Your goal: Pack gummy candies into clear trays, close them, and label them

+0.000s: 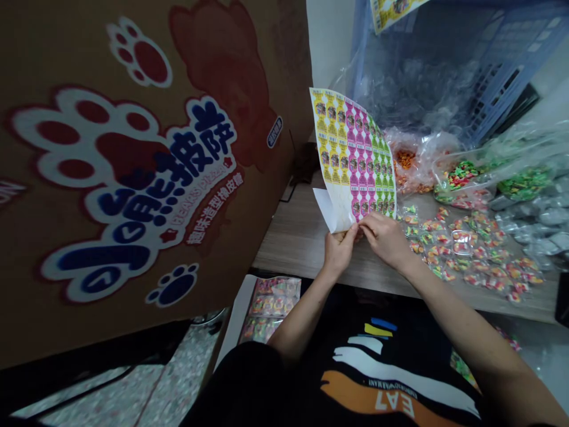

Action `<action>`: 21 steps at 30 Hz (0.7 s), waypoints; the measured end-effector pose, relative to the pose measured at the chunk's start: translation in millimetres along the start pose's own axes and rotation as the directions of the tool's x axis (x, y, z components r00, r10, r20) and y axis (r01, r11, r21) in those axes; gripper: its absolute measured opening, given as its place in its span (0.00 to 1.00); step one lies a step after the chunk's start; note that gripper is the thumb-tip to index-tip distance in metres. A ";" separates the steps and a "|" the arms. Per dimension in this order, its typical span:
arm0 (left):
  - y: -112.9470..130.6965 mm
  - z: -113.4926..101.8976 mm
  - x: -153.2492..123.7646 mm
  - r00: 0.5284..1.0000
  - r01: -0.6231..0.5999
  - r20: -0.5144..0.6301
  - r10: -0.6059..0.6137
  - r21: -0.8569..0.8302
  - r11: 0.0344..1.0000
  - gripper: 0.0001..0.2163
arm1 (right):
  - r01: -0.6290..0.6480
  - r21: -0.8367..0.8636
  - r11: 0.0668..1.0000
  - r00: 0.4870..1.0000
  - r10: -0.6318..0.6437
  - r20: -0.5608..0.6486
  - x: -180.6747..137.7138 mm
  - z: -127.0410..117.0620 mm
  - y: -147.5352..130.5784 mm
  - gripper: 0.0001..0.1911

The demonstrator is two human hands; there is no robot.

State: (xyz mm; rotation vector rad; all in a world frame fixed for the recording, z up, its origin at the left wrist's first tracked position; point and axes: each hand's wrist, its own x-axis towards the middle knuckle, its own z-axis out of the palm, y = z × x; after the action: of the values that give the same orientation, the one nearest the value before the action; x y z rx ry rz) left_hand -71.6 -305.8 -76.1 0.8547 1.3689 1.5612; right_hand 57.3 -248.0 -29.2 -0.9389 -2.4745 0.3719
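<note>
Raised above the table is a sticker sheet (pixel 358 151) printed with yellow, pink and green labels in rows. Its lower left part is bare white backing, and that corner curls over. My left hand (pixel 338 252) pinches the bottom edge of the sheet. Close beside it, my right hand (pixel 384 240) has thumb and finger closed at the same edge, just under the pink and green labels. The fingertips of both hands nearly touch; whether a loose label is between them I cannot tell. Small clear packs of colourful candy (pixel 464 240) lie right of my right hand.
A large cardboard box (pixel 249 196) with paw prints stands close on the left. Behind the sheet are bags of orange candy (pixel 404 160) and green candy (pixel 524 184), and a blue plastic crate (pixel 502 71). Filled packs (pixel 271 305) sit in an open box below the table (pixel 291 231).
</note>
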 end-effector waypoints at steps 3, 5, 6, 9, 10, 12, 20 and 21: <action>1.1 0.8 -0.8 0.999 0.044 0.022 -0.043 -0.039 0.998 0.16 | 0.002 0.032 0.999 1.000 -0.002 0.007 -1.8 -1.6 0.2 0.09; 2.3 0.8 -1.6 0.996 0.076 0.040 -0.074 -0.052 0.996 0.16 | -0.003 0.050 0.999 1.000 0.003 0.009 -3.1 -2.2 0.1 0.08; 2.8 0.7 -2.1 0.996 0.081 0.045 -0.079 -0.046 0.996 0.15 | -0.008 0.044 0.999 1.000 0.008 0.007 -3.7 -2.2 0.1 0.08; 3.5 1.0 -3.9 0.997 0.074 0.041 -0.073 -0.018 0.997 0.14 | -0.021 -0.002 1.000 1.000 0.021 0.011 -5.6 -1.5 1.0 0.08; 3.5 1.4 -4.6 0.997 0.075 0.036 -0.075 -0.015 0.997 0.13 | -0.023 -0.010 1.000 1.000 0.023 0.017 -6.2 -1.4 1.7 0.09; 3.0 2.5 -5.9 0.996 0.091 0.026 -0.090 -0.022 0.996 0.12 | -0.023 -0.001 1.000 0.999 0.023 0.030 -7.3 -1.8 3.5 0.10; -8.2 4.6 -7.2 0.997 0.062 0.035 -0.062 0.010 0.998 0.12 | -0.068 0.003 0.998 0.997 0.067 0.047 -7.9 -6.4 2.7 0.08; -9.7 4.3 -7.3 0.998 0.048 0.040 -0.048 0.017 0.999 0.12 | -0.071 -0.002 0.997 0.996 0.071 0.052 -7.7 -6.5 2.3 0.08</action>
State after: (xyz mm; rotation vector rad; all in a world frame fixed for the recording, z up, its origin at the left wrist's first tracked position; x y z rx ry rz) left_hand -63.2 -310.6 -84.7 0.8525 1.3651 1.4904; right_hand 67.0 -251.0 -27.1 -1.0320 -2.4926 0.4252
